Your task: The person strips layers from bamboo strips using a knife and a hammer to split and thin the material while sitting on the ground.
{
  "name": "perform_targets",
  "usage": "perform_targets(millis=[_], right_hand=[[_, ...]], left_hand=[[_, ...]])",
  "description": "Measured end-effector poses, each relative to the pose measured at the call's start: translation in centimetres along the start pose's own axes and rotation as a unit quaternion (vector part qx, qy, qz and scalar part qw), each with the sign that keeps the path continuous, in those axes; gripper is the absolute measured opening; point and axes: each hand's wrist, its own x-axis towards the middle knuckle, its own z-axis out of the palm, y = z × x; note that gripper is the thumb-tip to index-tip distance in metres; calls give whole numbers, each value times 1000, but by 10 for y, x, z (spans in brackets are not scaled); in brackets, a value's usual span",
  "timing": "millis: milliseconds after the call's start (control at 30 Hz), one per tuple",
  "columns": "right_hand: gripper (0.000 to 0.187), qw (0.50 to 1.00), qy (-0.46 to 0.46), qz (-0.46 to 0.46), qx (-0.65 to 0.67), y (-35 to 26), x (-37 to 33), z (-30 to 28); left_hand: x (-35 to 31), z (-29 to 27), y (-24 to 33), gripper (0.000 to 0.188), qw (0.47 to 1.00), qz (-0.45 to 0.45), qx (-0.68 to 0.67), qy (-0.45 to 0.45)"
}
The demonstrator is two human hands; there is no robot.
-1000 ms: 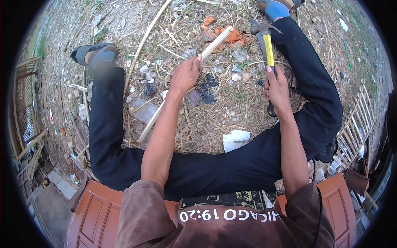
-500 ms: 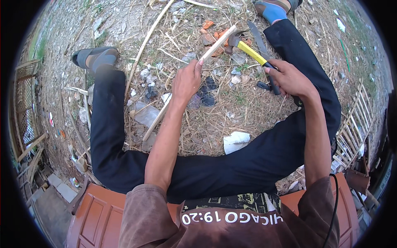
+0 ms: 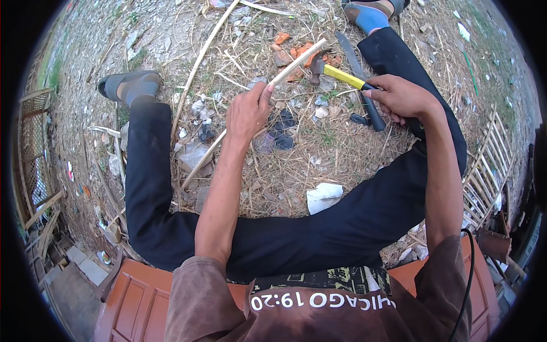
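Note:
My left hand point(image 3: 248, 111) is closed around a thin pale wooden stick point(image 3: 297, 61), which slants up to the right and also sticks out below my wrist. A claw hammer point(image 3: 342, 75) with a yellow and black handle is gripped in my right hand point(image 3: 401, 98). Its metal head is close to the stick's far end; whether they touch I cannot tell. Beneath the hammer a machete point(image 3: 350, 50) lies on the ground, blade pointing away, its black handle just left of my right hand's fingers.
Orange brick pieces point(image 3: 307, 52) lie on the ground beyond the hammer. A long pale strip of wood point(image 3: 199, 61) lies inside my left leg. White scrap point(image 3: 323, 198) and dark plastic point(image 3: 283, 130) are on the dry straw between my legs. A slatted rack point(image 3: 490, 154) stands at the right.
The hammer head has come slightly nearer and to the left, its handle now flatter. My left hand has shifted a little left with the stick.

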Motion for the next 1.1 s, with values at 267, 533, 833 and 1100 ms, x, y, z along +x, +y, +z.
perform_targets(millis=[267,533,833,1100], right_hand=[[33,999,-26,-19,14,-3,-2,-9],[34,998,-70,-5,0,1,12,-7],[26,981,-103,-38,162,18,7,-13],[29,956,-204,-24,209,28,28,-31]], left_hand=[[8,-10,-12,35,1000,28,13,0],[10,-7,-16,34,998,45,41,-9],[10,-9,-28,34,999,22,-2,-26],[6,2,-43,38,996,29,-37,-79]])
